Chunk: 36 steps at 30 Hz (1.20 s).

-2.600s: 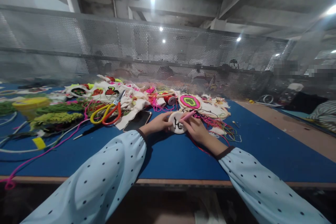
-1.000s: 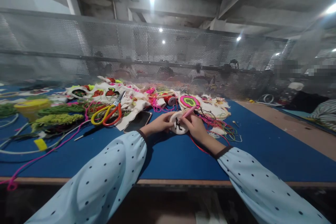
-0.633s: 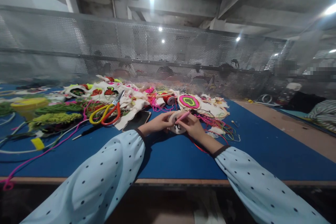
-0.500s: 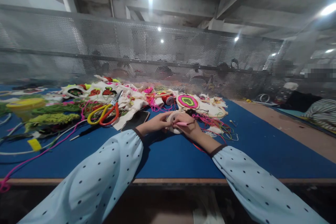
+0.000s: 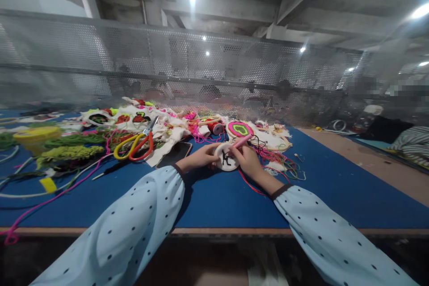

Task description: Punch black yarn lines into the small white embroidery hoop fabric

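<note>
Left hand (image 5: 201,157) fingers pinch the small hoop (image 5: 226,157) low over the blue worktop (image 5: 217,196), right hand (image 5: 247,159) fingers clamp the pink punch needle (image 5: 241,142): best keep hoop steady, needle upright, black thread (image 5: 259,144) slack, scissors (image 5: 136,144) well clear.

Bare blue tabletop (image 5: 335,196) is lying open from 3 to 6 o'clock of the hands. At 9 to 11 o'clock, a phone (image 5: 174,153), scissors (image 5: 134,145) and yarn bundles (image 5: 67,152) are crowding the way. At 12 to 1 o'clock, embroidered cloths (image 5: 268,136) and loose threads (image 5: 284,165) are blocking passage; a mesh screen (image 5: 214,80) is closing the far edge.
</note>
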Available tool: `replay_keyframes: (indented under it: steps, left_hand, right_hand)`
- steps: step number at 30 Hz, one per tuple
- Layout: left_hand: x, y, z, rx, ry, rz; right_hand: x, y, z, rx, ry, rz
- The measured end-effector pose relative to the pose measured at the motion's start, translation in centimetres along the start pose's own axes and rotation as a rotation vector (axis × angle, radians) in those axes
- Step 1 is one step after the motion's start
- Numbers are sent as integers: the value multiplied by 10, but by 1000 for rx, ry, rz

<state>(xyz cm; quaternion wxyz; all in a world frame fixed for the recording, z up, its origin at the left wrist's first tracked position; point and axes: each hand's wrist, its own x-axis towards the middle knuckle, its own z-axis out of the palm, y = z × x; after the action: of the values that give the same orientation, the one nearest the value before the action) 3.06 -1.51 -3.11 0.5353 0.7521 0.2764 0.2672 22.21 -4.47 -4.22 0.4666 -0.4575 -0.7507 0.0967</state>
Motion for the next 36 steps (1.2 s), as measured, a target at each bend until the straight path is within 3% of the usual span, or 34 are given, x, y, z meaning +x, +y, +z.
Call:
replay_keyframes:
  steps: [3,6,8,13,16,21,27,31,36]
  left_hand:
    - [0,1,0,9,-14,9]
    - [0,2,-1,31,-29,39]
    - [0,2,-2,40,-30,42]
    - [-1,2,-2,31,-31,22]
    - [-1,3,-1,36,-14,7]
    - [-1,3,-1,44,-16,-2]
    - [0,3,-5,27,-67,12]
    - [-1,4,-5,72,-63,9]
    - [-2,5,-4,86,-65,34]
  right_hand:
    - [0,-2,1,-55,9,-74]
    - [0,-5,4,-171,-89,-246]
    - [0,-6,5,-209,-135,-286]
    - [0,-4,1,-84,32,-35]
    - [0,-2,-2,9,51,26]
    - [0,-3,-2,60,14,-11]
    - [1,-4,0,-141,-150,-295]
    - [-1,-5,-3,-64,-18,-157]
    - [-4,-5,-5,49,-4,-44]
